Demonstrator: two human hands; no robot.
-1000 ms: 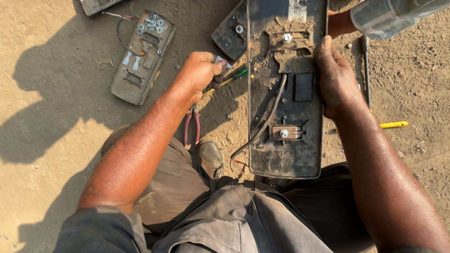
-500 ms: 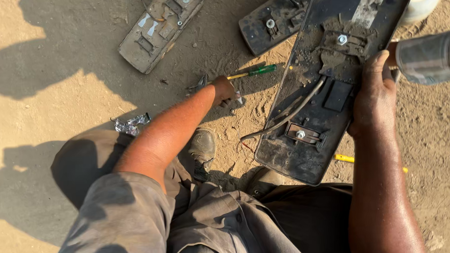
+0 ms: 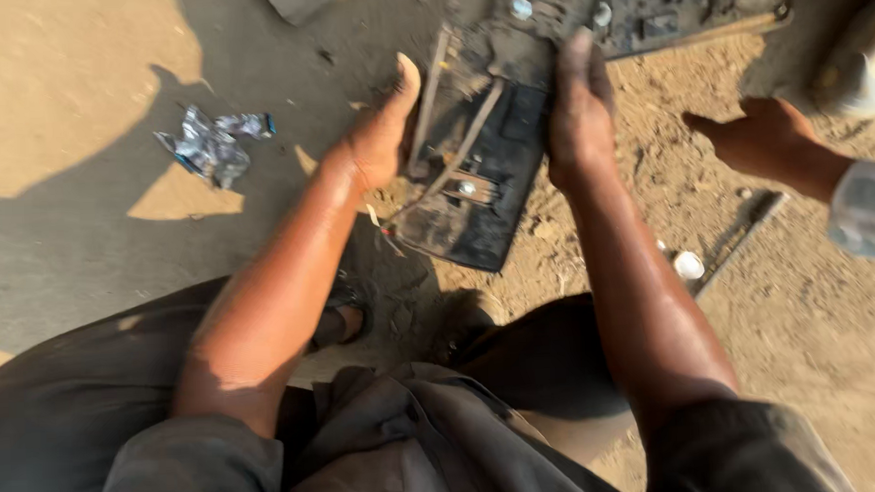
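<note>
Dark, dirty rectangular panel (image 3: pixel 483 157) is lying tilted on the sandy ground just in front of the person's knees, far end running out of the frame top, blurred. Metal brackets, a couple of screws (image 3: pixel 467 188) and thin rods or cables are showing on its face. Left hand (image 3: pixel 380 136) is gripping the panel's left edge, thumb sticking up, fingers hidden under the edge. Right hand (image 3: pixel 578 115) is clamping over the panel's right edge, fingers curled on top. So both hands are grasping the panel, neither is loose.

A second dark panel (image 3: pixel 691 14) is lying just beyond, at the top, touching or overlapping the first one; cannot tell which. Another person's hand (image 3: pixel 759 138) with a light sleeve is reaching in from the right, near but not touching the panel. A crumpled foil wrapper (image 3: pixel 206 147) is sitting well apart on the left. A small white cap (image 3: pixel 688 264) and a thin dark bar (image 3: pixel 738 240) are lying in the sand on the right.

Risk, judging: panel looks greasy and held only by edges, so it could be slipping or twisting; loose rods could be snagging fingers; the other person's hand is close enough to be getting bumped or pinched
</note>
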